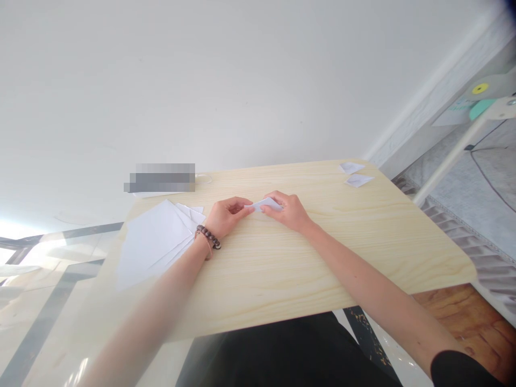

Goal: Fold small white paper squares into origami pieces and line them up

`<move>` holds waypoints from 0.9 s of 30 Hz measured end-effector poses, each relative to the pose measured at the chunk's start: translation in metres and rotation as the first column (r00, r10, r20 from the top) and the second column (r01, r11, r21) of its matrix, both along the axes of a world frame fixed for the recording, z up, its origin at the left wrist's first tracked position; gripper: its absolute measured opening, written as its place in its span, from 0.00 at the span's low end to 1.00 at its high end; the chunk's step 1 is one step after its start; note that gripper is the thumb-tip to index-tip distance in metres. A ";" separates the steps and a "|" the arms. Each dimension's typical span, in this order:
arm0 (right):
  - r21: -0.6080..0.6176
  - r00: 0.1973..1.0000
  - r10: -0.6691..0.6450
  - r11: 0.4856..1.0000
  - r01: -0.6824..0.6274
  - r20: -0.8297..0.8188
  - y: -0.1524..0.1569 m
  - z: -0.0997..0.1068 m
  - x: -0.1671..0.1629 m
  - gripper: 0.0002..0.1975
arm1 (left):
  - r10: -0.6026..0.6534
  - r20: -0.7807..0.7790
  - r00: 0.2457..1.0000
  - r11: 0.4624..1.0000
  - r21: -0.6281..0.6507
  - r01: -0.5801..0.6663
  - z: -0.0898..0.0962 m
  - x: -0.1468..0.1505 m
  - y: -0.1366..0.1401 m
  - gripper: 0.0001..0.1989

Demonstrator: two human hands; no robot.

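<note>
Between my two hands is a small folded piece of white paper [269, 203], held just over the middle of the table. My left hand [228, 216], with beaded bracelets at the wrist, pinches the paper's left tip between thumb and fingers. On the other side, my right hand [291, 210] grips the right part, its thumb lying on the near face. The fingers partly cover the paper, so its full folded shape is hidden.
White paper sheets [155, 242] lie spread at the table's left, beside my left forearm. Two folded paper pieces [358, 180] rest near the far right corner. A blurred-out object [161, 178] stands at the back left. The wooden table [387, 247] meets a white wall behind.
</note>
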State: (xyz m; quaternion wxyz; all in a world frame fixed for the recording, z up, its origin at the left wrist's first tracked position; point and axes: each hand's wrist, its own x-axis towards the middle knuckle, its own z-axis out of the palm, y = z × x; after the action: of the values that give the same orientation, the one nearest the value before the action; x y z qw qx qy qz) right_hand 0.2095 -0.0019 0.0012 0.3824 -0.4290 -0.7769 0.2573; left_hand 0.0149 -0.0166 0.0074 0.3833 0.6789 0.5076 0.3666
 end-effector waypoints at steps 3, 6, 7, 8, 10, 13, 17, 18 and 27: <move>0.041 0.999 0.031 0.999 -0.031 0.022 -0.001 0.000 -0.001 0.11 | -0.012 -0.056 0.998 1.000 0.027 0.014 0.002 0.002 -0.002 0.19; 0.054 0.998 0.047 0.997 -0.049 0.035 -0.001 -0.001 -0.002 0.11 | 0.012 -0.093 0.996 0.998 0.064 -0.006 0.004 0.004 -0.003 0.17; 0.049 0.998 0.047 0.998 -0.048 0.038 -0.001 -0.001 -0.003 0.11 | 0.021 -0.108 0.994 0.997 0.077 -0.012 0.004 0.004 -0.003 0.17; 0.039 0.998 0.044 0.998 -0.046 0.037 -0.001 -0.001 -0.003 0.11 | 0.027 -0.121 0.992 0.996 0.090 -0.016 0.005 0.004 -0.003 0.16; 0.009 0.999 0.044 0.999 -0.044 0.024 -0.001 0.000 -0.002 0.12 | 0.030 -0.144 0.989 0.994 0.112 -0.014 0.005 0.003 -0.003 0.16; -0.033 0.998 0.057 0.998 -0.057 -0.009 0.000 0.001 -0.001 0.13 | 0.016 -0.159 0.987 0.991 0.134 0.006 0.006 0.002 -0.002 0.15; -0.019 0.998 0.060 0.998 -0.060 0.001 0.000 0.001 -0.001 0.11 | -0.028 -0.151 0.988 0.988 0.145 0.050 0.005 0.002 -0.002 0.14; -0.013 0.998 0.058 0.998 -0.058 0.007 0.000 0.001 -0.001 0.11 | -0.036 -0.151 0.988 0.988 0.146 0.058 0.004 0.002 -0.002 0.14; 0.020 0.999 0.036 0.999 -0.036 0.039 -0.001 -0.004 -0.005 0.09 | -0.034 -0.185 0.982 0.985 0.157 0.064 0.004 0.004 -0.004 0.14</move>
State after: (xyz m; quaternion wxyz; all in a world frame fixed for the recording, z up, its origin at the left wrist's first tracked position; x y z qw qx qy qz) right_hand 0.2047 -0.0025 -0.0025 0.3670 -0.4158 -0.7945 0.2475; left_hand 0.0190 -0.0208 0.0111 0.2876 0.7508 0.4921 0.3338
